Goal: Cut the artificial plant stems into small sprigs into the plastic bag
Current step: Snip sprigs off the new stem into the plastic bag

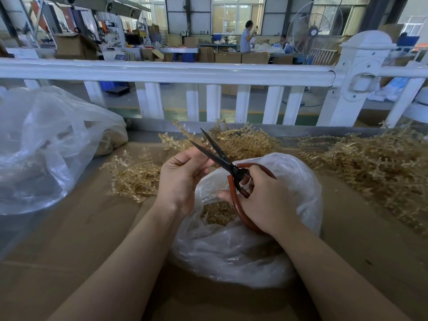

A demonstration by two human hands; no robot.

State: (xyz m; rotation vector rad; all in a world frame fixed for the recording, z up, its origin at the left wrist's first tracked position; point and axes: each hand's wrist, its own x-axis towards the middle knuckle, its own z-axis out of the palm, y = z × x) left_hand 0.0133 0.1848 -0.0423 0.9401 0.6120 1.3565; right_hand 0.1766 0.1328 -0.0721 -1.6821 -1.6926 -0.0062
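Note:
My right hand [266, 202] grips the red-brown handles of black-bladed scissors [217, 156], whose blades stand open and point up and left. My left hand [183, 179] is just left of the blades with its fingers curled and the thumb tip by the lower blade; no stem shows in it. Both hands hover over the open clear plastic bag [231, 251], which holds several cut beige sprigs [217, 214]. Uncut beige artificial plant stems lie behind the hands [243, 140], left of them [132, 174] and in a big heap on the right [375, 163].
The work surface is brown cardboard [92, 239]. A large crumpled clear bag [46, 144] lies at the left. A white railing [185, 72] runs along the far edge. Beyond it are cartons, a standing fan [315, 28] and a person [246, 35] at a bench.

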